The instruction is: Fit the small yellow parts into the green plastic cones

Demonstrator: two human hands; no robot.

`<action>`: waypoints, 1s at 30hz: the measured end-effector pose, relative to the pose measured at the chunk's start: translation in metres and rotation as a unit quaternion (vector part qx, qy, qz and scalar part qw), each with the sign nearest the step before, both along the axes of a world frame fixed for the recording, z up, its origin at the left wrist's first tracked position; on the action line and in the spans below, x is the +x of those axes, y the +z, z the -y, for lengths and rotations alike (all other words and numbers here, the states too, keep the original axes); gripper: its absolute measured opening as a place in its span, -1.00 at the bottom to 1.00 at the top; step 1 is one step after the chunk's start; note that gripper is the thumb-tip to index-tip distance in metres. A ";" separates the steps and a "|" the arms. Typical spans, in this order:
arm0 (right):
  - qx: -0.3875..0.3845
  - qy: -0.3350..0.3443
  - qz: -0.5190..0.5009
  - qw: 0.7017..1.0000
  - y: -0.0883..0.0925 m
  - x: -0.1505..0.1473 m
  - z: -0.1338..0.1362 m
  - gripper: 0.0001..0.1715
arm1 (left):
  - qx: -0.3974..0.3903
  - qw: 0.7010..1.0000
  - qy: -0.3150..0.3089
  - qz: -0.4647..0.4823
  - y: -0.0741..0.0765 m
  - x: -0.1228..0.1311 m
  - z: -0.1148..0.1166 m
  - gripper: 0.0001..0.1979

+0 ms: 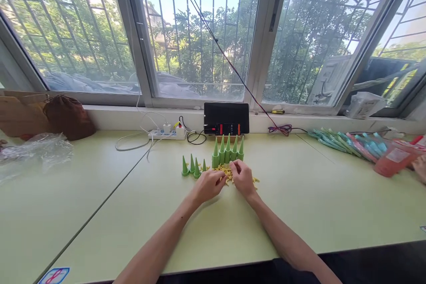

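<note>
A loose pile of small yellow pieces lies on the table. My left hand is at the pile's left side, its fingers bent together in a pinch. On the pile's right, my right hand pinches with thumb and forefinger near the pieces. Whatever either hand holds is too small or hidden to name. Behind the pile stand several tall green cones on cylindrical bases, close together in a group. To the left are several shorter green cones, standing upright and partly behind my left hand.
A black tablet leans at the window with a lit phone before it. A power strip and cables lie to the left, near a brown bag. At right are plastic-wrapped items, a red drink cup and another person's hand.
</note>
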State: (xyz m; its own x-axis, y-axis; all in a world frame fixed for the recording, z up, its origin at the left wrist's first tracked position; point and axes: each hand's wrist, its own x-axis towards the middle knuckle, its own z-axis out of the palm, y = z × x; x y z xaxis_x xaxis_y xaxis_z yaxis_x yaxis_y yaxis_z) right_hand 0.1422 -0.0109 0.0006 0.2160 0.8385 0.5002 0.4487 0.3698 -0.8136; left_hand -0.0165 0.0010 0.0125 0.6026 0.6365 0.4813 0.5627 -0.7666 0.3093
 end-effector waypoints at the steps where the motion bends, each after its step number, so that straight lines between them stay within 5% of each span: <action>1: 0.008 -0.016 -0.007 1.000 0.001 0.002 0.000 -0.53 | -0.005 1.000 0.000 0.001 0.000 -0.001 0.000 -0.65; 5: 0.020 -0.061 -0.007 0.998 0.009 0.006 -0.002 -0.54 | -0.012 1.000 0.004 0.008 -0.004 -0.002 -0.001 -0.66; 9: -0.003 -0.033 0.033 0.999 0.026 0.003 -0.011 -0.50 | -0.015 1.000 0.010 0.003 -0.009 0.002 0.000 -0.68; 17: 0.014 -0.116 0.169 0.979 0.063 0.002 -0.054 -0.53 | -0.015 1.000 0.014 0.011 -0.011 0.003 0.001 -0.67; 30: 0.005 -0.073 0.161 0.984 0.053 0.007 -0.079 -0.69 | -0.023 0.999 0.010 0.029 -0.012 0.005 0.004 -0.69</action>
